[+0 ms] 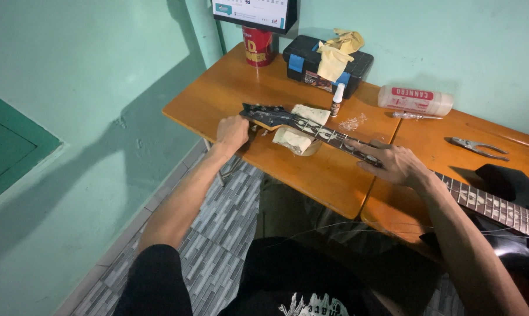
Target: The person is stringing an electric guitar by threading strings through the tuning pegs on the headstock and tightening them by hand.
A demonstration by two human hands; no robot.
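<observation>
A black electric guitar lies across two orange tables. Its neck with pale inlays runs from the headstock at the left to the body at the right. My left hand is closed on the lower edge of the headstock by the tuning pegs. My right hand rests on the neck with fingers curled over the fretboard. A folded pale cloth pad props the neck under its upper frets. Loose thin strings trail off below the table's near edge.
A black toolbox with yellow cloths on top stands at the back beside a red can. A small white bottle, a white cylinder container, a screwdriver and pliers lie on the orange table. Grey tiled floor is below.
</observation>
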